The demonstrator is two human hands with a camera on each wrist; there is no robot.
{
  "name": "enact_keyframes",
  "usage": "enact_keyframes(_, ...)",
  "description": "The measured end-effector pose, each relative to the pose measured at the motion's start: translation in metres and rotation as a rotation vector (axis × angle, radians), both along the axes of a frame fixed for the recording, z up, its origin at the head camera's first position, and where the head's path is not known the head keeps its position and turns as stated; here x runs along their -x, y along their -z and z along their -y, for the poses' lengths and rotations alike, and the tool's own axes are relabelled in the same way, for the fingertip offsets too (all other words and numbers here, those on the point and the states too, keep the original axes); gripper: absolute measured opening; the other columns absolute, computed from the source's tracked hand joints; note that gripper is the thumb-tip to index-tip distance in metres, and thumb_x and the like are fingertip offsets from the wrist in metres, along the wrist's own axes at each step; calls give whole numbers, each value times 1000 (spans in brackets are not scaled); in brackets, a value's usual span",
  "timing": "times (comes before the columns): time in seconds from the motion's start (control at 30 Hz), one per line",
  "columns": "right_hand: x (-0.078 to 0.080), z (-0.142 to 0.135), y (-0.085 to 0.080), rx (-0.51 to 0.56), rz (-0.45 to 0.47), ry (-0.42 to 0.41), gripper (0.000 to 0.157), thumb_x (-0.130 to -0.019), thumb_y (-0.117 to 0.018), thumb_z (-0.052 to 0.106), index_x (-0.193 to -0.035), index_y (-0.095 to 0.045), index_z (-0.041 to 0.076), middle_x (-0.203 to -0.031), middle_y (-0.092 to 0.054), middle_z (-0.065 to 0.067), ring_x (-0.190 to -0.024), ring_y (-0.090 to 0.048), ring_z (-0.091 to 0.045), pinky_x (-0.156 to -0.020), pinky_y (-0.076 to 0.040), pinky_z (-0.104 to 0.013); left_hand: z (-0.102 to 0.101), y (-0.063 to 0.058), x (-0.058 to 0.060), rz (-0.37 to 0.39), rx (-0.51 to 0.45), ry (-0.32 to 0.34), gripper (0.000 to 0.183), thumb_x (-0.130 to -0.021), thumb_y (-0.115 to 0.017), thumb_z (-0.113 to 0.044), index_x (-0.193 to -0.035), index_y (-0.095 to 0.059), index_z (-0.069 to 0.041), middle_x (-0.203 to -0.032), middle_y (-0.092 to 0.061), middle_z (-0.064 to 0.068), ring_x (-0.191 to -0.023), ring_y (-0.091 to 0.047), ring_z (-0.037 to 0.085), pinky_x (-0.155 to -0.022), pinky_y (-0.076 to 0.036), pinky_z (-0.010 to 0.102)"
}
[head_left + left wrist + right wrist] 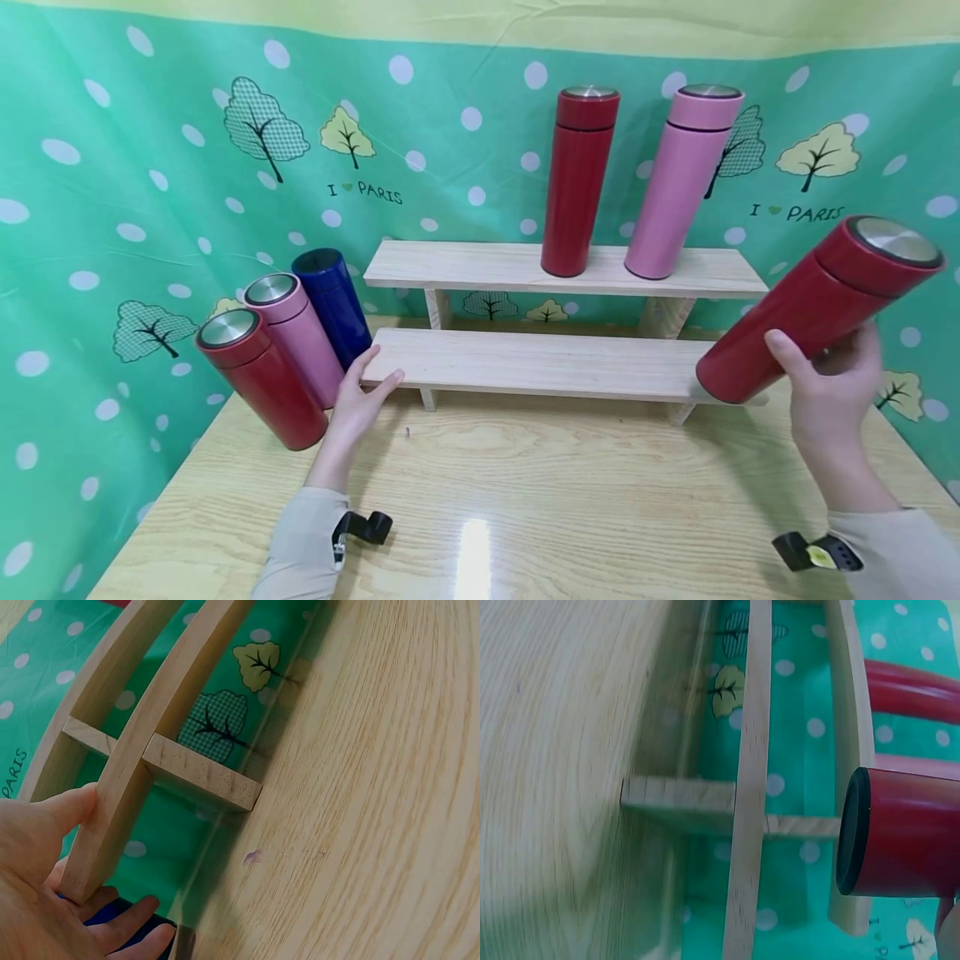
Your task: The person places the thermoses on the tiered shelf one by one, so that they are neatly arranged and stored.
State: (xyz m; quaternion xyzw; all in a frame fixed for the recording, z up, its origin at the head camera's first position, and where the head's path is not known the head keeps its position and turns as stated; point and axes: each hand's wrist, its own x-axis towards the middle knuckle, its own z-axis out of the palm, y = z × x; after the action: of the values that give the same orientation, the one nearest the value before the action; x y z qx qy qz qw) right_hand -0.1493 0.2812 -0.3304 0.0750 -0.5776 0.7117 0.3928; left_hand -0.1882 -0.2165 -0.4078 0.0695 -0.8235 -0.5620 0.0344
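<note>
A two-tier wooden shelf [540, 360] stands on the table. My left hand [362, 400] holds the left end of its lower board; in the left wrist view the thumb [75, 806] lies against the board and the fingers reach round its end. At the right, my right hand [836, 387] grips a red thermos [817, 308] around its body. It is tilted, lid up and to the right, with its base [855, 832] in front of the shelf's right end. On the upper board stand another red thermos [579, 183] and a pink thermos [682, 183].
Left of the shelf, a red thermos [262, 379], a pink thermos [300, 333] and a dark blue cylinder [333, 308] stand close together near my left hand. Behind everything hangs a green dotted cloth [450, 100]. The wooden table [570, 492] spreads out in front.
</note>
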Motion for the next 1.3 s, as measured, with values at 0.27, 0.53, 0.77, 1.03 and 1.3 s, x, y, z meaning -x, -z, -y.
enact_keyframes(0.27, 5, 24, -1, -59, 60, -17, 63, -82, -69, -11, -139, -48, 6, -133, -54, -14, -119, -51, -24, -84, -51, -17, 0, 2, 1, -6, 9, -4, 70, -96, -67, -29, -155, -33, -14, -161, -25, 11, -149, -15, 29, -119, -16, 50)
enact_keyframes(0.53, 16, 48, -8, -93, 68, -39, 63, -82, -72, -7, -139, -49, 8, -132, -55, -12, -119, -51, -24, -87, -49, -18, 1, 0, -2, -16, 11, -9, 70, -96, -68, -28, -155, -33, -13, -161, -23, 15, -149, -14, 31, -119, -16, 51)
enact_keyframes(0.77, 23, 68, -13, -89, 71, -80, 62, -82, -72, -7, -137, -50, 9, -130, -56, -11, -116, -53, -23, -87, -50, -19, 0, 0, -2, -9, 17, -1, 70, -96, -67, -30, -155, -33, -13, -161, -24, 14, -149, -14, 31, -118, -16, 51)
enact_keyframes(1.03, 30, 85, -15, -122, 56, -136, 63, -82, -73, -4, -139, -48, 9, -132, -55, -12, -118, -53, -25, -87, -51, -21, -1, 2, -2, -27, 21, -4, 69, -96, -68, -28, -154, -34, -11, -160, -24, 17, -148, -15, 32, -118, -16, 52)
enact_keyframes(1.3, 36, 99, -16, -123, 88, -164, 61, -83, -74, 0, -137, -50, 10, -130, -56, -11, -116, -53, -25, -87, -52, -22, -1, 1, -3, -29, 19, -1, 69, -96, -68, -28, -154, -34, -10, -160, -24, 17, -149, -15, 32, -118, -16, 52)
